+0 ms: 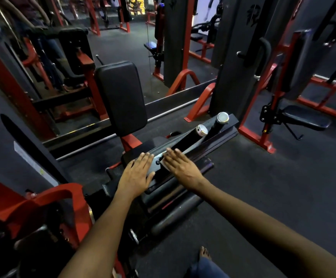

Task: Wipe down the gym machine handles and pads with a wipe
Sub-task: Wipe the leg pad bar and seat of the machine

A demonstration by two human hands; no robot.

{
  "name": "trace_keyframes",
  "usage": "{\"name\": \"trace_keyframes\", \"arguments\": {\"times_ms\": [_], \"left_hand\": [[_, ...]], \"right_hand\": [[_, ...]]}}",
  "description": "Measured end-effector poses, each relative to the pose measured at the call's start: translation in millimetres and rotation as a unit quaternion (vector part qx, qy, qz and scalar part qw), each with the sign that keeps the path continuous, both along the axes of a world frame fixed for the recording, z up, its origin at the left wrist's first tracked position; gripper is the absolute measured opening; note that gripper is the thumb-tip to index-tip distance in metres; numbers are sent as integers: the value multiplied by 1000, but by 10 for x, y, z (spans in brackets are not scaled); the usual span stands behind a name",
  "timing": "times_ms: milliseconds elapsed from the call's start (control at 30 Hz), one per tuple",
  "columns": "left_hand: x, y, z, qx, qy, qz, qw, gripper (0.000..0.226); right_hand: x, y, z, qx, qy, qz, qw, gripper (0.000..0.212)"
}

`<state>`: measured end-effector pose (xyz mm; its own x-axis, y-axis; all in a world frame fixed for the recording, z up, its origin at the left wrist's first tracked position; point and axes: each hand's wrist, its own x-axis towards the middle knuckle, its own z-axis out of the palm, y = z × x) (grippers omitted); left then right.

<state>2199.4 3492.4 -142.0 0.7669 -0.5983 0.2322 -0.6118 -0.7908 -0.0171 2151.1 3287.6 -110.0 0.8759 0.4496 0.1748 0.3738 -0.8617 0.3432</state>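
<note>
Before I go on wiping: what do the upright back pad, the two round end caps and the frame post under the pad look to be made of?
Back pad: black vinyl or leather-like cover, smooth with a dull sheen and rounded, cushioned edges.
End caps: polished metal, probably chrome; they reflect bright light.
Frame post: red painted metal, likely steel; flat faces, even glossy colour.
</note>
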Motion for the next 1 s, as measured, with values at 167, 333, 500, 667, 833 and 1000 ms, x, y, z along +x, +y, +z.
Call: {"name": "trace_keyframes", "arguments": {"times_ms": [167,333,500,667,833,1000], "left_hand": [[32,1,-29,1,-1,-1,1000,61],[26,5,-32,1,7,-1,1000,62],[32,5,-34,1,10,-4,1000,63],[43,8,-53,2,16,-1,1000,63],[47,9,-57,4,8,-3,1000,62],[56,10,-73,4,4,2,1000,62]], "right_hand": [[165,134,694,103,-105,-81,986,44],[369,178,1255,-71,86,-311,944,29],[576,351,877,-14,140,-211,967,27],[458,307,405,-38,87,-64,993,28],[18,-178,-189,32,-6,113,993,42],[-203,-223,-224,626,-41,-200,753,34]]}}
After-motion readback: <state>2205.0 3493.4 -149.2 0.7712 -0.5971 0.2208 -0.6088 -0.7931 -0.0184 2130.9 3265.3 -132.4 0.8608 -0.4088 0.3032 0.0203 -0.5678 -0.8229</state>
